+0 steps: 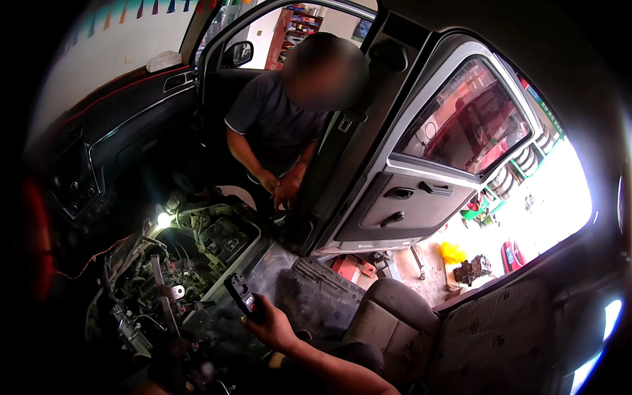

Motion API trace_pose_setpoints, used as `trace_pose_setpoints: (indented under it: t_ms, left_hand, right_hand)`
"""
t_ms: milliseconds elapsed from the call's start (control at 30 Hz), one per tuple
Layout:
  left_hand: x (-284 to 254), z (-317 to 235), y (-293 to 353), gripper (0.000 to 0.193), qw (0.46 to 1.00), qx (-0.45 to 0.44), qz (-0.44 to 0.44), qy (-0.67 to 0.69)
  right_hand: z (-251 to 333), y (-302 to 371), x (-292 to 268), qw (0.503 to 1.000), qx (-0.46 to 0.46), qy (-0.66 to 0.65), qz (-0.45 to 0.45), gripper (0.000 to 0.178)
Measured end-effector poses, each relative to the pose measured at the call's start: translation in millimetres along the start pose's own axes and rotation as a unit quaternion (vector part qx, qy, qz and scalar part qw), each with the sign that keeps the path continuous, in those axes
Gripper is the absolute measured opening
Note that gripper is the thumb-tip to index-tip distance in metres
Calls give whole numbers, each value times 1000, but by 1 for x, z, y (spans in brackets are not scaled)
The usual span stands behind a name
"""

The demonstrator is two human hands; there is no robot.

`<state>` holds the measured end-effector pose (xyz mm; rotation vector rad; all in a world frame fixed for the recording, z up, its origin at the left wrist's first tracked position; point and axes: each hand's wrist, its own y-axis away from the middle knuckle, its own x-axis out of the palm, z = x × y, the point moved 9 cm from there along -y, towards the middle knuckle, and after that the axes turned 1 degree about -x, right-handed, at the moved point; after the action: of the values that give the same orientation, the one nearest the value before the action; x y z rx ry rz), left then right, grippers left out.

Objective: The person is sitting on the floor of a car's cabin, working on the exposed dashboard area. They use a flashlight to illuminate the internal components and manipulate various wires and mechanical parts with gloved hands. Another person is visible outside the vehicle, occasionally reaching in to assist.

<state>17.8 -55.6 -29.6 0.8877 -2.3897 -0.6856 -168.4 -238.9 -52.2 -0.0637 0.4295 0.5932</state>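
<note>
1. Black handheld tool [241, 295]: a dark, blocky device with red markings, held near the bottom centre of the view, above the right edge of the open engine bay [178, 270].
2. Right hand [271, 324]: wrapped closed around the lower part of the tool, with the forearm entering from the lower right edge.
3. Left hand [172, 361]: only a dark, blurred shape shows low at the near left, down among the engine parts; whether it is wide, narrow or holding anything cannot be told.
4. Engine bay: exposed in the cabin floor, left of centre, packed with hoses, brackets and wiring. A small bright work light [162, 219] shines at its far edge.
5. Second person [276, 125]: in a dark short-sleeved shirt, leaning in through the far open doorway, both hands together low by the door pillar, well apart from the tool.
6. Rear door [421, 191]: swung open at the right, grey inner panel facing the camera.
7. Seat cushion [395, 316]: grey, just right of the right forearm.
</note>
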Motion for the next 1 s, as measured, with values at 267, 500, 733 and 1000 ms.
trace_pose_setpoints:
  t_ms: [267, 500, 733, 1000]
  left_hand:
    - [8, -6, 9, 26, 1000, -14, 13, -7]
    - [9, -3, 13, 23, 999, -25, 26, 1]
    - [-10, 18, 5, 19, 995, -81, 22, 53]
    - [-3, 14, 9, 19, 994, -99, 5, 52]
  right_hand:
    - [2, 1, 2, 1000, 5, 11, 3, 62]
    - [1, 0, 5, 1000, 5, 22, 9, 61]
    - [-6, -2, 11, 1000, 7, 24, 14, 63]
    - [-5, 0, 11, 999, 2, 35, 14, 61]
